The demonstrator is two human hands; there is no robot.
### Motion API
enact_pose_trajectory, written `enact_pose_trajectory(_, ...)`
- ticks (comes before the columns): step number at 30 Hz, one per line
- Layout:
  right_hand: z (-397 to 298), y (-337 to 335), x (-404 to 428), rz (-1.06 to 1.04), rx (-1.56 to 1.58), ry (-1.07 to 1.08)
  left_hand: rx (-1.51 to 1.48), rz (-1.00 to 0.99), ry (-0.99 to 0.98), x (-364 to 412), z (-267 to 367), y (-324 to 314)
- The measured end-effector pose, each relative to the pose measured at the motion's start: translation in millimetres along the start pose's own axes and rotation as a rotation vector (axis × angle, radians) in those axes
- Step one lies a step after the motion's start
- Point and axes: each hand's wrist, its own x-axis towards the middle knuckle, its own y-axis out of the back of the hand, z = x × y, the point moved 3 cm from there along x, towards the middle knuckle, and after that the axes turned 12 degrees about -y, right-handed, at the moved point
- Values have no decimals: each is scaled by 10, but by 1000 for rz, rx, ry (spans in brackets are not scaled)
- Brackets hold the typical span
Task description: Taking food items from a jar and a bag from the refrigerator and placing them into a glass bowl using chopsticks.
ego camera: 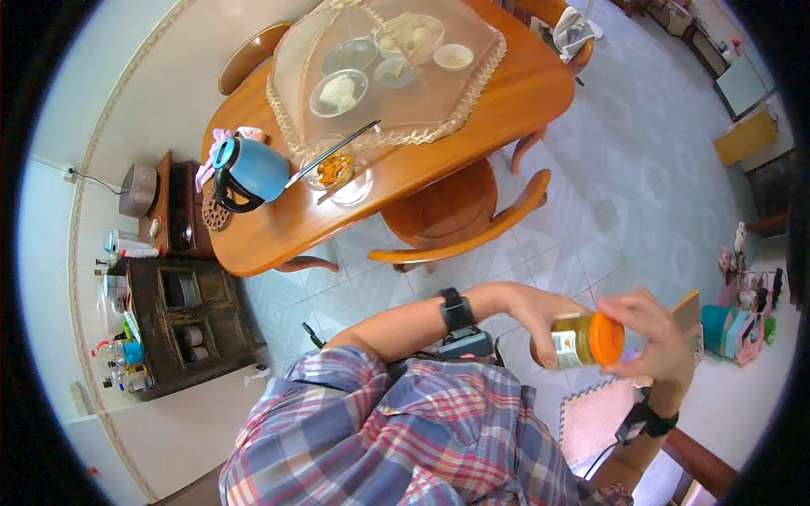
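A glass jar (565,341) with an orange lid (607,339) lies tilted sideways in the air before my body, on the right. My left hand (535,316) is wrapped around the jar's labelled body. At the lid end, my right hand (655,338) is curled with its fingers against the orange lid; it looks slightly blurred. The jar's contents look yellowish-green through the glass. Each wrist carries a black strap with a device.
A wooden table (506,101) holds a blue electric kettle (259,169), chopsticks (332,154) over a bowl of orange food (334,169), and dishes under a mesh food cover (436,117). A wooden chair (443,209) stands at its near side. A dark cabinet (215,329) is at left.
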Motion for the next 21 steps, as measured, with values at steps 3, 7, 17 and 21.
enact_pose_trajectory(3, 309, 279, -352, 14, -31, 54, 11, -46, -146, 671, -152, 93)
enact_pose_trajectory(7, 831, 642, -626, 435, -247, -313, 444, 238, -237, 1528, -84, 602)
enact_pose_trajectory(17, 2580, 2171, -224, 784, -571, -661, 874, 736, -375, 3433, -148, 2175)
enact_pose_trajectory(21, 3402, 2690, -228, 929, -358, -764, 1014, 756, -260, 4181, -219, 2794)
